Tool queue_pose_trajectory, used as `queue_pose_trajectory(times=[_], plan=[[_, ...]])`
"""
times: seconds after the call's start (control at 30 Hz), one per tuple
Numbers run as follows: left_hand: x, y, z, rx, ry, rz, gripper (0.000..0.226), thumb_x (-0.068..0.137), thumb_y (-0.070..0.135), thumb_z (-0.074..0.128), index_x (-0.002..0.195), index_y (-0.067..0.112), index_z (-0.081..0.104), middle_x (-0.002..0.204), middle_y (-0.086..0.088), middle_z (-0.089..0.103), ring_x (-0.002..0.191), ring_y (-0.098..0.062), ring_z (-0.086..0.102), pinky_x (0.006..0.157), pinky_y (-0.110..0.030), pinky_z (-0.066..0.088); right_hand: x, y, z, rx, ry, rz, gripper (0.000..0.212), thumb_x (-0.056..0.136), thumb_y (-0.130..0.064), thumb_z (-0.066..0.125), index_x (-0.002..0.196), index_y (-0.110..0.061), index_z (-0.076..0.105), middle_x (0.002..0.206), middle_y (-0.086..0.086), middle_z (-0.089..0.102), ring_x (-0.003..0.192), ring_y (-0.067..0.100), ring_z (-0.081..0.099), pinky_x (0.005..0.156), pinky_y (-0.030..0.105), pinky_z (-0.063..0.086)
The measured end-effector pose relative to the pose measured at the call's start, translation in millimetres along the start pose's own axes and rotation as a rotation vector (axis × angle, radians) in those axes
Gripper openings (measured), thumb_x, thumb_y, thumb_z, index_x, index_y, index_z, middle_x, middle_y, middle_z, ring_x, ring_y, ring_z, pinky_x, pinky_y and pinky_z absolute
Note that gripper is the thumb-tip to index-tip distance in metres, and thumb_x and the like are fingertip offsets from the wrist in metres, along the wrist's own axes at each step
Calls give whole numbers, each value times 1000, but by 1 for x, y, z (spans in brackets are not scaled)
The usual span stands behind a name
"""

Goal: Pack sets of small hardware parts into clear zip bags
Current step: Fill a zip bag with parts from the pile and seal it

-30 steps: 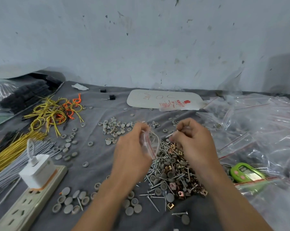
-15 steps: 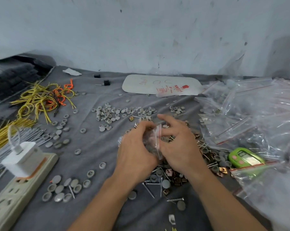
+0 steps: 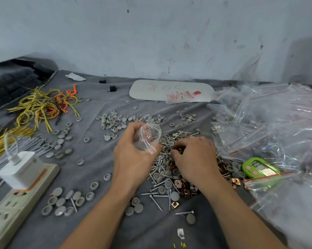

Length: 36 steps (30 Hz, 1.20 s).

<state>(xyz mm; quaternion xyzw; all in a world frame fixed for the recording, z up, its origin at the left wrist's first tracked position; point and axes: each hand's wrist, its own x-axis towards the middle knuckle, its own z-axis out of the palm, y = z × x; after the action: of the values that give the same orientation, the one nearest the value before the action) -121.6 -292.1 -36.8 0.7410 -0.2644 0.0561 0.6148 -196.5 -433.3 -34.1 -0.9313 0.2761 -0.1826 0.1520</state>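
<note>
Curling round the zip bag, left fingers grip it (right fingers bent into screws, perhaps pinching).

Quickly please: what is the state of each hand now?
Left hand: grips a small clear plastic zip bag.
Right hand: curled over the pile of silver screws; grip cannot be told.
</note>
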Motion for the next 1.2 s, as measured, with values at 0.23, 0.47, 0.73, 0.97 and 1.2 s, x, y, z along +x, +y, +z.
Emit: queue_pose_trajectory(times=[0.23,0.47,0.73,0.97,1.2], plan=[[0,-1,3,17,-24,-13,36,71,32,79,100,44,62,93,21,71,86,-1,67,72,-22,51,3,3,-2,-10,-132,-26,5,92,-37,66,94,-41,67,111,-11,58,118,20,50,104,42,34],[-1,-2,3,80,-42,16,46,73,24,84,104,47,59,100,28,69,93,4,67,71,-8,48,1,3,-8,309,70,69,20,96,-20,63,82,-34,59,80,-21,59,88,13,62,93,42,50],[-5,2,4,139,-82,37,53,71,19,85,107,48,58,103,37,65,95,12,64,69,-5,47,0,6,-16,854,162,38,21,86,-11,73,81,-31,76,75,-13,75,72,3,71,64,15,52],[-9,5,7,277,-194,134,76,63,33,86,126,50,48,114,24,62,108,-1,59,88,-29,53,-9,-5,-21,729,66,-276,23,80,-7,76,89,-27,82,81,-21,76,78,-1,73,72,15,56],[-9,4,10,306,-237,225,73,57,32,90,118,46,54,108,25,64,104,2,58,81,-18,48,-10,-7,-19,803,49,-241,14,79,-14,74,84,-25,83,65,-9,71,58,2,63,57,18,47]])
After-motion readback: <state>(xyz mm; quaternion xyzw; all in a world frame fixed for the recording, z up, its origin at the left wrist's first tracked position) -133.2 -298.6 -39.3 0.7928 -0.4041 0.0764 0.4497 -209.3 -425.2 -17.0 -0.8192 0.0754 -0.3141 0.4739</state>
